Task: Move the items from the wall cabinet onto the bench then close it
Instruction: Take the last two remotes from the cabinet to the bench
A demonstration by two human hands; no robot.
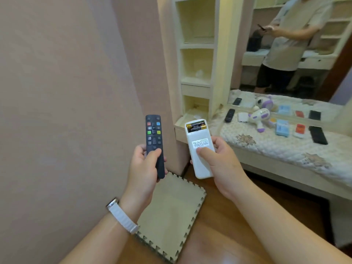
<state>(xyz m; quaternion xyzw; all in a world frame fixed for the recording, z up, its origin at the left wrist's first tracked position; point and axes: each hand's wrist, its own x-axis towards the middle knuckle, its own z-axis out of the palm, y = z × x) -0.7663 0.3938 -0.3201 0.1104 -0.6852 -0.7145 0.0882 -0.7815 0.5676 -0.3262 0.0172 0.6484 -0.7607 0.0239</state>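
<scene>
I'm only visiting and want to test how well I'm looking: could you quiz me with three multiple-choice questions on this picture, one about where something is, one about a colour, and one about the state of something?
1. Where is the purple-and-white plush toy?
A. On the floor mat
B. On the quilted bench by the mirror
C. On a high shelf

2. What colour is the remote in the left hand?
A. Black
B. White
C. Blue

3. What state is the battery compartment of the white remote in the right hand?
A. Covered
B. Open and empty
C. Open with batteries inside

Answers:
1 B, the toy lies on the quilted bench just before the mirror.
2 A, the black remote has a dark body with coloured buttons.
3 C, the batteries show at its top end with no cover over them.
</scene>
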